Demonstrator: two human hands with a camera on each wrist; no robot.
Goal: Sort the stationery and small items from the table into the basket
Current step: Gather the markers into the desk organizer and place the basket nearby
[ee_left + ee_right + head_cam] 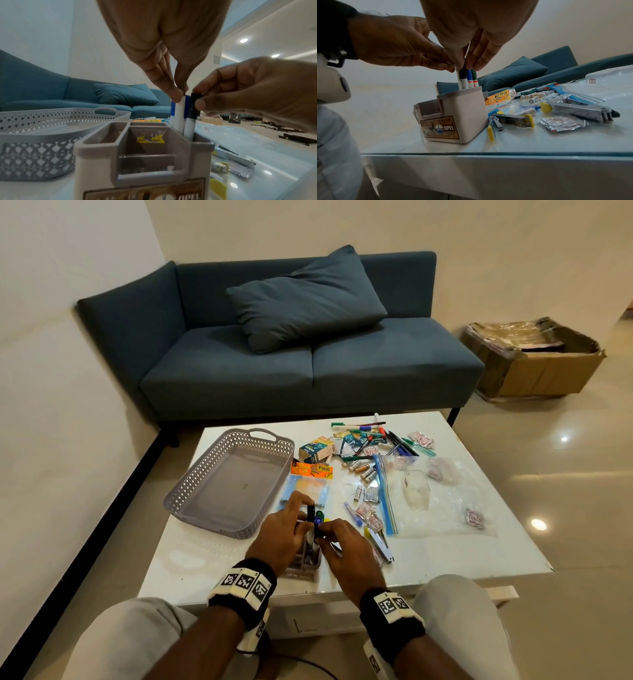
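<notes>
A grey-pink desk organizer [305, 565] [149, 174] [462, 108] stands near the table's front edge, with several markers upright in its back compartment. My left hand [287, 529] [178, 93] [448, 67] pinches the top of a white marker [179, 115]. Beside it, my right hand [339, 542] [199, 98] [467, 66] pinches the cap of a black-capped marker [191, 119] [463, 75]. A blue marker [469, 75] and a green marker [474, 75] stand behind. The grey lattice basket [191, 484] [34, 152] sits empty to the left.
Two staplers [580, 111] [511, 119] lie right of the organizer. Batteries [363, 470], a bag-clip pack [310, 470], a pile of pens [370, 436], foil packets and a zip bag [428, 498] cover the table's right half. A blue sofa [274, 354] stands behind.
</notes>
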